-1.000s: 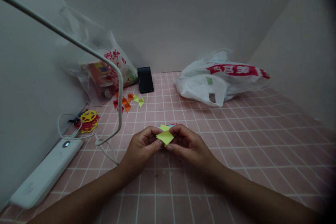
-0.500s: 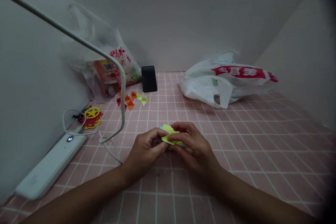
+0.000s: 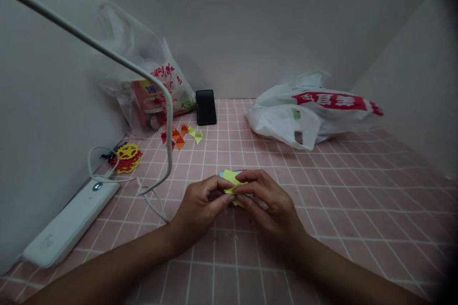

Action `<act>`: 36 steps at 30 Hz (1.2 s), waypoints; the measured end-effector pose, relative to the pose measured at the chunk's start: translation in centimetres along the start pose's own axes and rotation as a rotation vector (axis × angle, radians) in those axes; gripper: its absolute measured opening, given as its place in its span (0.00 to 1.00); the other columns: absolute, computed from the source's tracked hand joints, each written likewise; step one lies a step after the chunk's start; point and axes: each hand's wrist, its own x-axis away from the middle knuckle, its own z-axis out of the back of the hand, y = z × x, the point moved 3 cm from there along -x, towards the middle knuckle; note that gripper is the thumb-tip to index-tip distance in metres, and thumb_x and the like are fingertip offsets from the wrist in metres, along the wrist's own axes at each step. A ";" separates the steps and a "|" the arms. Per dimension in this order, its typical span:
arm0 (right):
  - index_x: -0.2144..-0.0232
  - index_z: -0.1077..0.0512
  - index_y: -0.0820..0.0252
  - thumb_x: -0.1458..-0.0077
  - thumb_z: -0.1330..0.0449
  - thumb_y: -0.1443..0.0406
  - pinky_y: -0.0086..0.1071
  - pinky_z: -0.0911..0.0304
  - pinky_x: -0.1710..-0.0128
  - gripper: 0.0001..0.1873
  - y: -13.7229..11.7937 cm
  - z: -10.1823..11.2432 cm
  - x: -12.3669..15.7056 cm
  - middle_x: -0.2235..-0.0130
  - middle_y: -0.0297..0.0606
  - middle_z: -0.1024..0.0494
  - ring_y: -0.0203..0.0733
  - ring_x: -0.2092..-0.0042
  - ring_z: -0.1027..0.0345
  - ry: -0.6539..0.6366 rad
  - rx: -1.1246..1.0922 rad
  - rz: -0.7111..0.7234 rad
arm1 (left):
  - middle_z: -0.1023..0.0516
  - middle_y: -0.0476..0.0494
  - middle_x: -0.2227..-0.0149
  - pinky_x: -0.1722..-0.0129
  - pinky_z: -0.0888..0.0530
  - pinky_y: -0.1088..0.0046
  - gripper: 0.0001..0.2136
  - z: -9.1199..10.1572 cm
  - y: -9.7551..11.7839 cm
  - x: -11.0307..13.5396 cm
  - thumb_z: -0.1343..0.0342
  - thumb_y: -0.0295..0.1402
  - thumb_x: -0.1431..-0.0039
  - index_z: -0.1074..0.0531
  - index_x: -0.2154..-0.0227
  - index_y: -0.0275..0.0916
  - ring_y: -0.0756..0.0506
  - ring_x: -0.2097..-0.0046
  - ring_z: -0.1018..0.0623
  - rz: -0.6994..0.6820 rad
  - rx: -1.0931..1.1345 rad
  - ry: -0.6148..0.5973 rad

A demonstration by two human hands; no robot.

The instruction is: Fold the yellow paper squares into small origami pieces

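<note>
Between left hand (image 3: 200,206), right hand (image 3: 269,201): paper (image 3: 229,190)

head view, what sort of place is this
Probably a small home craft corner, not a workshop: a pink gridded table closed in by plain walls, a desk lamp at the left, and small folded paper pieces near the back. The left hand and right hand pinch a yellow paper.

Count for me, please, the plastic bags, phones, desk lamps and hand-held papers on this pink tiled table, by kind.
plastic bags: 2
phone: 1
desk lamp: 1
yellow paper, pinched between left hand and right hand: 1
Total: 5
</note>
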 end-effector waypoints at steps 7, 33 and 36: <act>0.65 0.28 0.58 0.40 0.44 0.75 0.36 0.35 0.59 0.09 -0.2 0.0 -0.1 0.64 0.37 0.26 0.41 0.59 0.31 0.012 -0.062 0.035 | 0.21 0.47 0.71 0.68 0.25 0.76 0.03 0.0 0.3 0.1 0.41 0.28 0.44 0.24 0.67 0.36 0.49 0.69 0.21 -0.029 0.004 0.022; 0.67 0.32 0.58 0.43 0.41 0.69 0.30 0.40 0.64 0.02 0.5 -0.1 0.2 0.67 0.32 0.29 0.38 0.64 0.34 0.054 -0.182 -0.268 | 0.21 0.45 0.72 0.70 0.27 0.75 0.04 0.3 1.0 0.2 0.42 0.30 0.42 0.24 0.70 0.35 0.48 0.70 0.22 -0.113 -0.176 0.050; 0.69 0.31 0.58 0.42 0.42 0.68 0.30 0.41 0.65 0.03 0.3 0.0 0.1 0.68 0.33 0.30 0.38 0.65 0.35 0.048 -0.161 -0.239 | 0.21 0.46 0.72 0.70 0.28 0.75 0.04 0.3 1.0 0.2 0.42 0.30 0.42 0.24 0.69 0.36 0.48 0.70 0.22 -0.124 -0.196 0.051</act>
